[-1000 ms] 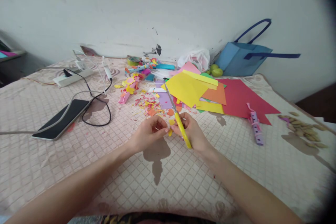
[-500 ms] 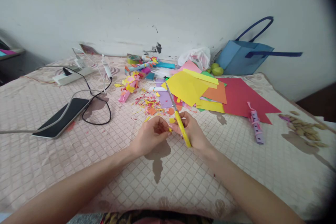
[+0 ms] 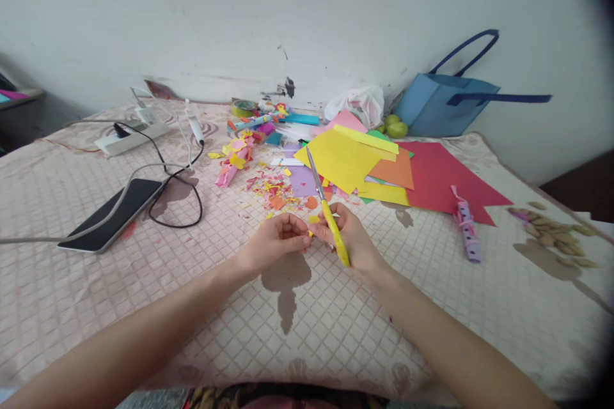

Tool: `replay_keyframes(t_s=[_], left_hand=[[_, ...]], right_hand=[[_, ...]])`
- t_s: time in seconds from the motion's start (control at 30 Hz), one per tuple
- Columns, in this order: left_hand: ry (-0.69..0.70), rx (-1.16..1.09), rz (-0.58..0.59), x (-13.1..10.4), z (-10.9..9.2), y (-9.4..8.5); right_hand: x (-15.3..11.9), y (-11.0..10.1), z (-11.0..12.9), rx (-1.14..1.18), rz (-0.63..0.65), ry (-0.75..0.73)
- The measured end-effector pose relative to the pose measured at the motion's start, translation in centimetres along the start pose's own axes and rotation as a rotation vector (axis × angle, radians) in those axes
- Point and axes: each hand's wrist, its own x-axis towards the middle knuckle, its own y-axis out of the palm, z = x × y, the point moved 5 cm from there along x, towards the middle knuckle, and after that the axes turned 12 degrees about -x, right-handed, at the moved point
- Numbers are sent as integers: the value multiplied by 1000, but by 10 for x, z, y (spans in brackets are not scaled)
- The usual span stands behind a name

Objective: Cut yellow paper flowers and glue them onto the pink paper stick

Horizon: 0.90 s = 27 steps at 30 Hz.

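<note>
While pinching a yellow scrap between left hand and right hand, grips scissors in the latter, pointing forward-left.

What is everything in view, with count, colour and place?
Scissors: one, yellow-handled, in right hand
Paper bits: at least two, yellow, by fingertips
Paper sheets: several, mixed colours, centre to right
Scraps: many, mixed colours, centre
Decorated paper rolls: three, pink, light blue, purple; two left of centre, purple right
Tape roll: one, yellow-green, back
Plastic bag: one, white, back
Round fruits: at least two, green, beside blue bag
Blue bag: one, back right
Pods: pile, brownish, far right
Power strip: one, white, left
Flat device: one, black, left
Cables: several, black, white, grey, left
Hands: two, bare, centre
</note>
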Motion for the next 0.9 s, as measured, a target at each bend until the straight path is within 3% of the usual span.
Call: replay_keyframes(t_s=[0.37, 0.9], left_hand=[[-72, -233, 74, 1, 1, 1], [-108, -278, 51, 0, 2, -3]], right_hand=[[4, -3, -4, 47, 60, 4], [5, -5, 2, 39, 126, 6]])
